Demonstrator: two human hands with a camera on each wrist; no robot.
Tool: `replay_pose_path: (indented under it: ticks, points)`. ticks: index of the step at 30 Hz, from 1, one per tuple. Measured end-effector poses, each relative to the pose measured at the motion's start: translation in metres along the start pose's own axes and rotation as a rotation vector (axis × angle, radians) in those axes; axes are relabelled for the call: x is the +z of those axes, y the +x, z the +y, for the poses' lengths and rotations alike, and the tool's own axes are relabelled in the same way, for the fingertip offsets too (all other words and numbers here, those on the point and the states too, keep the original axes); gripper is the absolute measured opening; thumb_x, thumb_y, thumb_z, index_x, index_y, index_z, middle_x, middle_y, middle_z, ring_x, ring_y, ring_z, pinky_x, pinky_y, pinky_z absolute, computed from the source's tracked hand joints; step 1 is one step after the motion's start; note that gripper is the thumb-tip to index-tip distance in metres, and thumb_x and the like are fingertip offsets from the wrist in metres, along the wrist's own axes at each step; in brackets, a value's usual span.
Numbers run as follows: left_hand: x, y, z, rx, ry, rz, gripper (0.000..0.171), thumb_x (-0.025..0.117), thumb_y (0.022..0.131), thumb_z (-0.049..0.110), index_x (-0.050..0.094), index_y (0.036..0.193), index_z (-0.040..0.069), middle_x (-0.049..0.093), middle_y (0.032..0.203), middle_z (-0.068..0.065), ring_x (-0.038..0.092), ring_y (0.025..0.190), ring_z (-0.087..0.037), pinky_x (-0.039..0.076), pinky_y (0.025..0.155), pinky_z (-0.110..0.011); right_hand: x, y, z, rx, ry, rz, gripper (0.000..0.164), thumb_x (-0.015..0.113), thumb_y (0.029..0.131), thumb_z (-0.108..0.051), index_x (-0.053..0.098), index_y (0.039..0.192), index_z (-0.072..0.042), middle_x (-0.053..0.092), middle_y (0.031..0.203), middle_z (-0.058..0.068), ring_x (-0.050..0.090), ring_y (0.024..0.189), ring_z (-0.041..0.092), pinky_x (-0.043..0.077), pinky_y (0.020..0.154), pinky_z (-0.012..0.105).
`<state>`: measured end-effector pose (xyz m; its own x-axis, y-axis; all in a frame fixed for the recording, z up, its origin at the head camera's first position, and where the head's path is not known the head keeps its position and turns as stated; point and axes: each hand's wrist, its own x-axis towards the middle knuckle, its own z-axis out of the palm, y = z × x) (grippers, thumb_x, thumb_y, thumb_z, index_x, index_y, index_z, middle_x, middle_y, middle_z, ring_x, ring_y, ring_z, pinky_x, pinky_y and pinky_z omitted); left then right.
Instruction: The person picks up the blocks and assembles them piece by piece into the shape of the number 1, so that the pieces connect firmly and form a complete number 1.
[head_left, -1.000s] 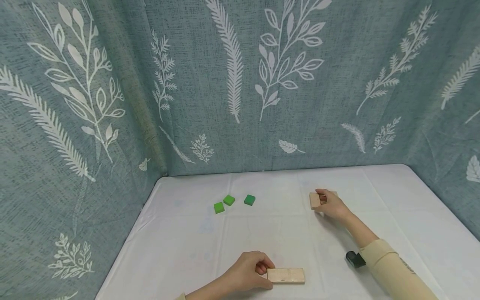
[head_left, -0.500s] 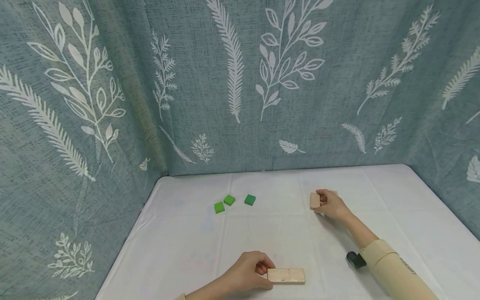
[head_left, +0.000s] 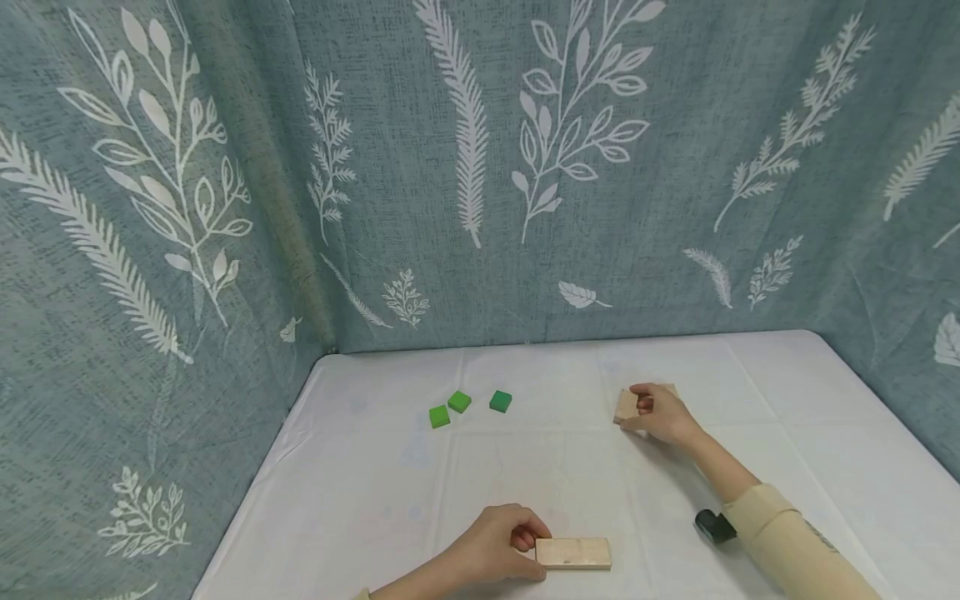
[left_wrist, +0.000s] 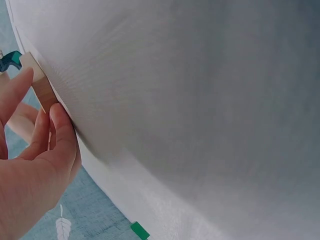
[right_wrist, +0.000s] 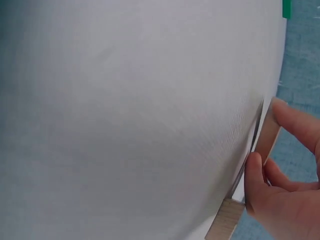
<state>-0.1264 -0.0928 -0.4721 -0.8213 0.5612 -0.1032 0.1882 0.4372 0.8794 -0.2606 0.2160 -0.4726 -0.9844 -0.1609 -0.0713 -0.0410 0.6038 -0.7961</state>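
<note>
My left hand (head_left: 498, 543) pinches the left end of a pale wooden block (head_left: 573, 553) lying flat near the table's front. A faint seam runs across the middle of this long piece. Its end shows between thumb and fingers in the left wrist view, as a light wooden block (left_wrist: 42, 82). Farther back on the right, my right hand (head_left: 663, 418) grips a small wooden block (head_left: 626, 406) by its edges. Another wooden block (head_left: 670, 388) is partly hidden behind that hand. The right wrist view has the gripped block (right_wrist: 268, 132) slightly apart from a second block (right_wrist: 226, 220).
Two light green square tiles (head_left: 439, 416) and one darker green tile (head_left: 500, 401) lie at the back left of the white-covered table (head_left: 360, 483). A black object (head_left: 714, 527) sits at the right forearm's sleeve. A patterned teal curtain (head_left: 465, 275) stands behind and at the sides.
The right hand has shifted its wooden block slightly left and toward the front, and the block is now turned a little. The left hand and its block stay in place.
</note>
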Motion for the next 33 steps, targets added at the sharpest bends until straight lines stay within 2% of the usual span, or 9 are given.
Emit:
replay_pose_path:
  ticks: [3, 10, 19, 28, 33]
  points:
    - [0.0, 0.0, 0.0, -0.002, -0.011, -0.003, 0.03, 0.085, 0.07, 0.0, 0.07, 0.096, 0.007, 0.058, 0.081, 0.01, 0.053, 0.073, -0.002, 0.048, 0.068, -0.016, 0.001, -0.001, 0.002, 0.019, 0.02, 0.0, 0.068, 0.077, 0.082, -0.012, 0.042, 0.136, 0.012, 0.052, 0.123, 0.028, 0.05, 0.114, 0.039, 0.045, 0.093, 0.049]
    - [0.0, 0.0, 0.0, -0.009, -0.023, -0.003, 0.03, 0.084, 0.07, 0.0, 0.07, 0.096, 0.006, 0.058, 0.081, 0.009, 0.053, 0.073, -0.002, 0.048, 0.068, -0.016, 0.002, -0.005, 0.0, 0.049, 0.049, -0.004, 0.07, 0.077, 0.081, -0.017, 0.043, 0.136, 0.011, 0.055, 0.114, 0.02, 0.053, 0.108, 0.033, 0.045, 0.088, 0.043]
    - [0.0, 0.0, 0.0, -0.015, -0.033, 0.0, 0.029, 0.084, 0.071, 0.0, 0.07, 0.096, 0.006, 0.058, 0.081, 0.009, 0.053, 0.073, -0.002, 0.048, 0.068, -0.016, 0.004, -0.015, -0.011, 0.086, 0.138, -0.027, 0.07, 0.078, 0.081, -0.017, 0.043, 0.137, 0.008, 0.055, 0.116, 0.02, 0.052, 0.11, 0.032, 0.045, 0.088, 0.041]
    - [0.001, 0.0, 0.001, -0.016, -0.032, 0.012, 0.029, 0.084, 0.07, 0.0, 0.07, 0.095, 0.007, 0.058, 0.081, 0.007, 0.053, 0.073, -0.003, 0.048, 0.068, -0.016, 0.008, -0.023, -0.017, 0.102, 0.195, -0.049, 0.071, 0.078, 0.082, -0.019, 0.042, 0.139, 0.004, 0.052, 0.124, 0.023, 0.049, 0.117, 0.035, 0.042, 0.095, 0.048]
    - [0.001, -0.001, 0.002, -0.02, -0.032, 0.015, 0.029, 0.083, 0.07, 0.0, 0.07, 0.095, 0.006, 0.058, 0.08, 0.007, 0.053, 0.073, -0.003, 0.048, 0.068, -0.016, 0.012, -0.028, -0.02, 0.101, 0.212, -0.056, 0.071, 0.079, 0.08, -0.018, 0.043, 0.138, 0.003, 0.053, 0.124, 0.022, 0.049, 0.118, 0.035, 0.042, 0.096, 0.049]
